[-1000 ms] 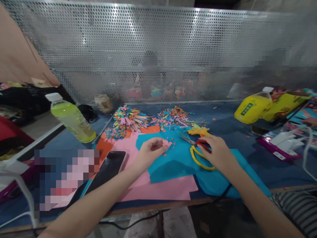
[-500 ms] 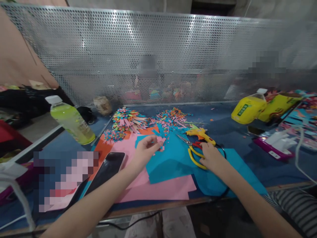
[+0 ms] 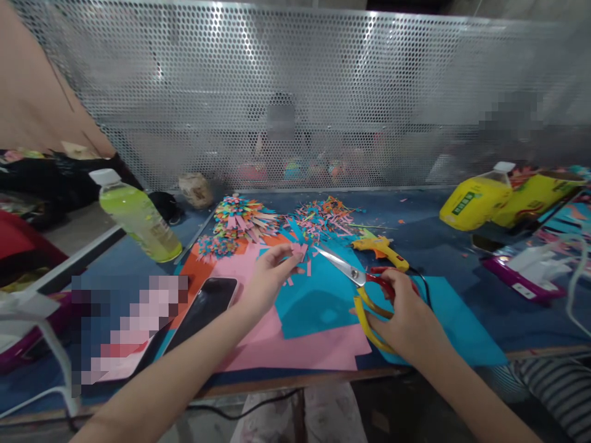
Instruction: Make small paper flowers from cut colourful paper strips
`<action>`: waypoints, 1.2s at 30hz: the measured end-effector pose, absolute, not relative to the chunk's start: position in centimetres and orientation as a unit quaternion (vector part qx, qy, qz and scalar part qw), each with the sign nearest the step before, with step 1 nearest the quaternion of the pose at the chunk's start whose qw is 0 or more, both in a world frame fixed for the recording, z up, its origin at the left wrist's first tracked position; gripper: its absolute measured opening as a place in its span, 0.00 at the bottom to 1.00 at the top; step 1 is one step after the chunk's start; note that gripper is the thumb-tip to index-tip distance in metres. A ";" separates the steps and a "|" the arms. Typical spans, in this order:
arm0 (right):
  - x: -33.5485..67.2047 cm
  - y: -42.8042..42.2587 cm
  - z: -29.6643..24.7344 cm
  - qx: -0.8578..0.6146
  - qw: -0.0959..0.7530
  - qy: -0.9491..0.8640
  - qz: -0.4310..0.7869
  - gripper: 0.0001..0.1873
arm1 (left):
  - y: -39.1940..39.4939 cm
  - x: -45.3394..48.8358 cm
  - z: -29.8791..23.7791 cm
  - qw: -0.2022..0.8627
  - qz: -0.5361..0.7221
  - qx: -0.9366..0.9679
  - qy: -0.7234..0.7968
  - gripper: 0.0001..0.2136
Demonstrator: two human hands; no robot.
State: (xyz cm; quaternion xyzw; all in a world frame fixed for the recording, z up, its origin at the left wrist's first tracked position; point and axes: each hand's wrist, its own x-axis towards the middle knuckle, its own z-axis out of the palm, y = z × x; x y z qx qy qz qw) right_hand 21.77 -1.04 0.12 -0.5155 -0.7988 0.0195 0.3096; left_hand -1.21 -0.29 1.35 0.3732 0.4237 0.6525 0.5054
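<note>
My left hand (image 3: 266, 280) pinches a small fringed piece of pink paper (image 3: 300, 252) above the coloured sheets. My right hand (image 3: 406, 314) grips the red and yellow handles of a pair of scissors (image 3: 355, 277), lifted off the table, with the blades pointing left toward the pink piece. Under both hands lie a blue paper sheet (image 3: 318, 301) and a pink paper sheet (image 3: 305, 347). A yellow glue gun (image 3: 381, 247) lies just behind the scissors.
Piles of coloured paper scraps (image 3: 277, 221) sit behind the sheets, before a perforated metal screen (image 3: 295, 104). A phone (image 3: 203, 311) lies at the left, a green drink bottle (image 3: 138, 215) further left, and yellow bottles (image 3: 480, 200) at the right. The table edge (image 3: 300, 381) runs near me.
My right hand closed on the scissors' handles and lifted them off the blue sheet, blades now pointing at the pink piece. My left hand raised the pink piece slightly.
</note>
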 end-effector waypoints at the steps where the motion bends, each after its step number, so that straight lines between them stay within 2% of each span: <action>1: 21.5 -1.0 0.1 -0.509 0.303 -0.805 0.004 0.29 | -0.3 -1.2 1.3 0.503 0.649 0.381 0.425 0.08; 7: 21.3 -0.7 -0.3 -0.495 0.287 -0.820 -0.029 0.27 | -0.4 -1.3 0.9 0.490 0.624 0.416 0.445 0.08; 14: 21.6 -0.8 -0.5 -0.496 0.271 -0.825 -0.009 0.25 | -0.5 -1.2 1.0 0.478 0.624 0.428 0.445 0.08; 36: 22.1 -0.7 -0.8 -0.469 0.277 -0.836 -0.066 0.23 | -0.7 -1.2 0.8 0.450 0.584 0.466 0.489 0.09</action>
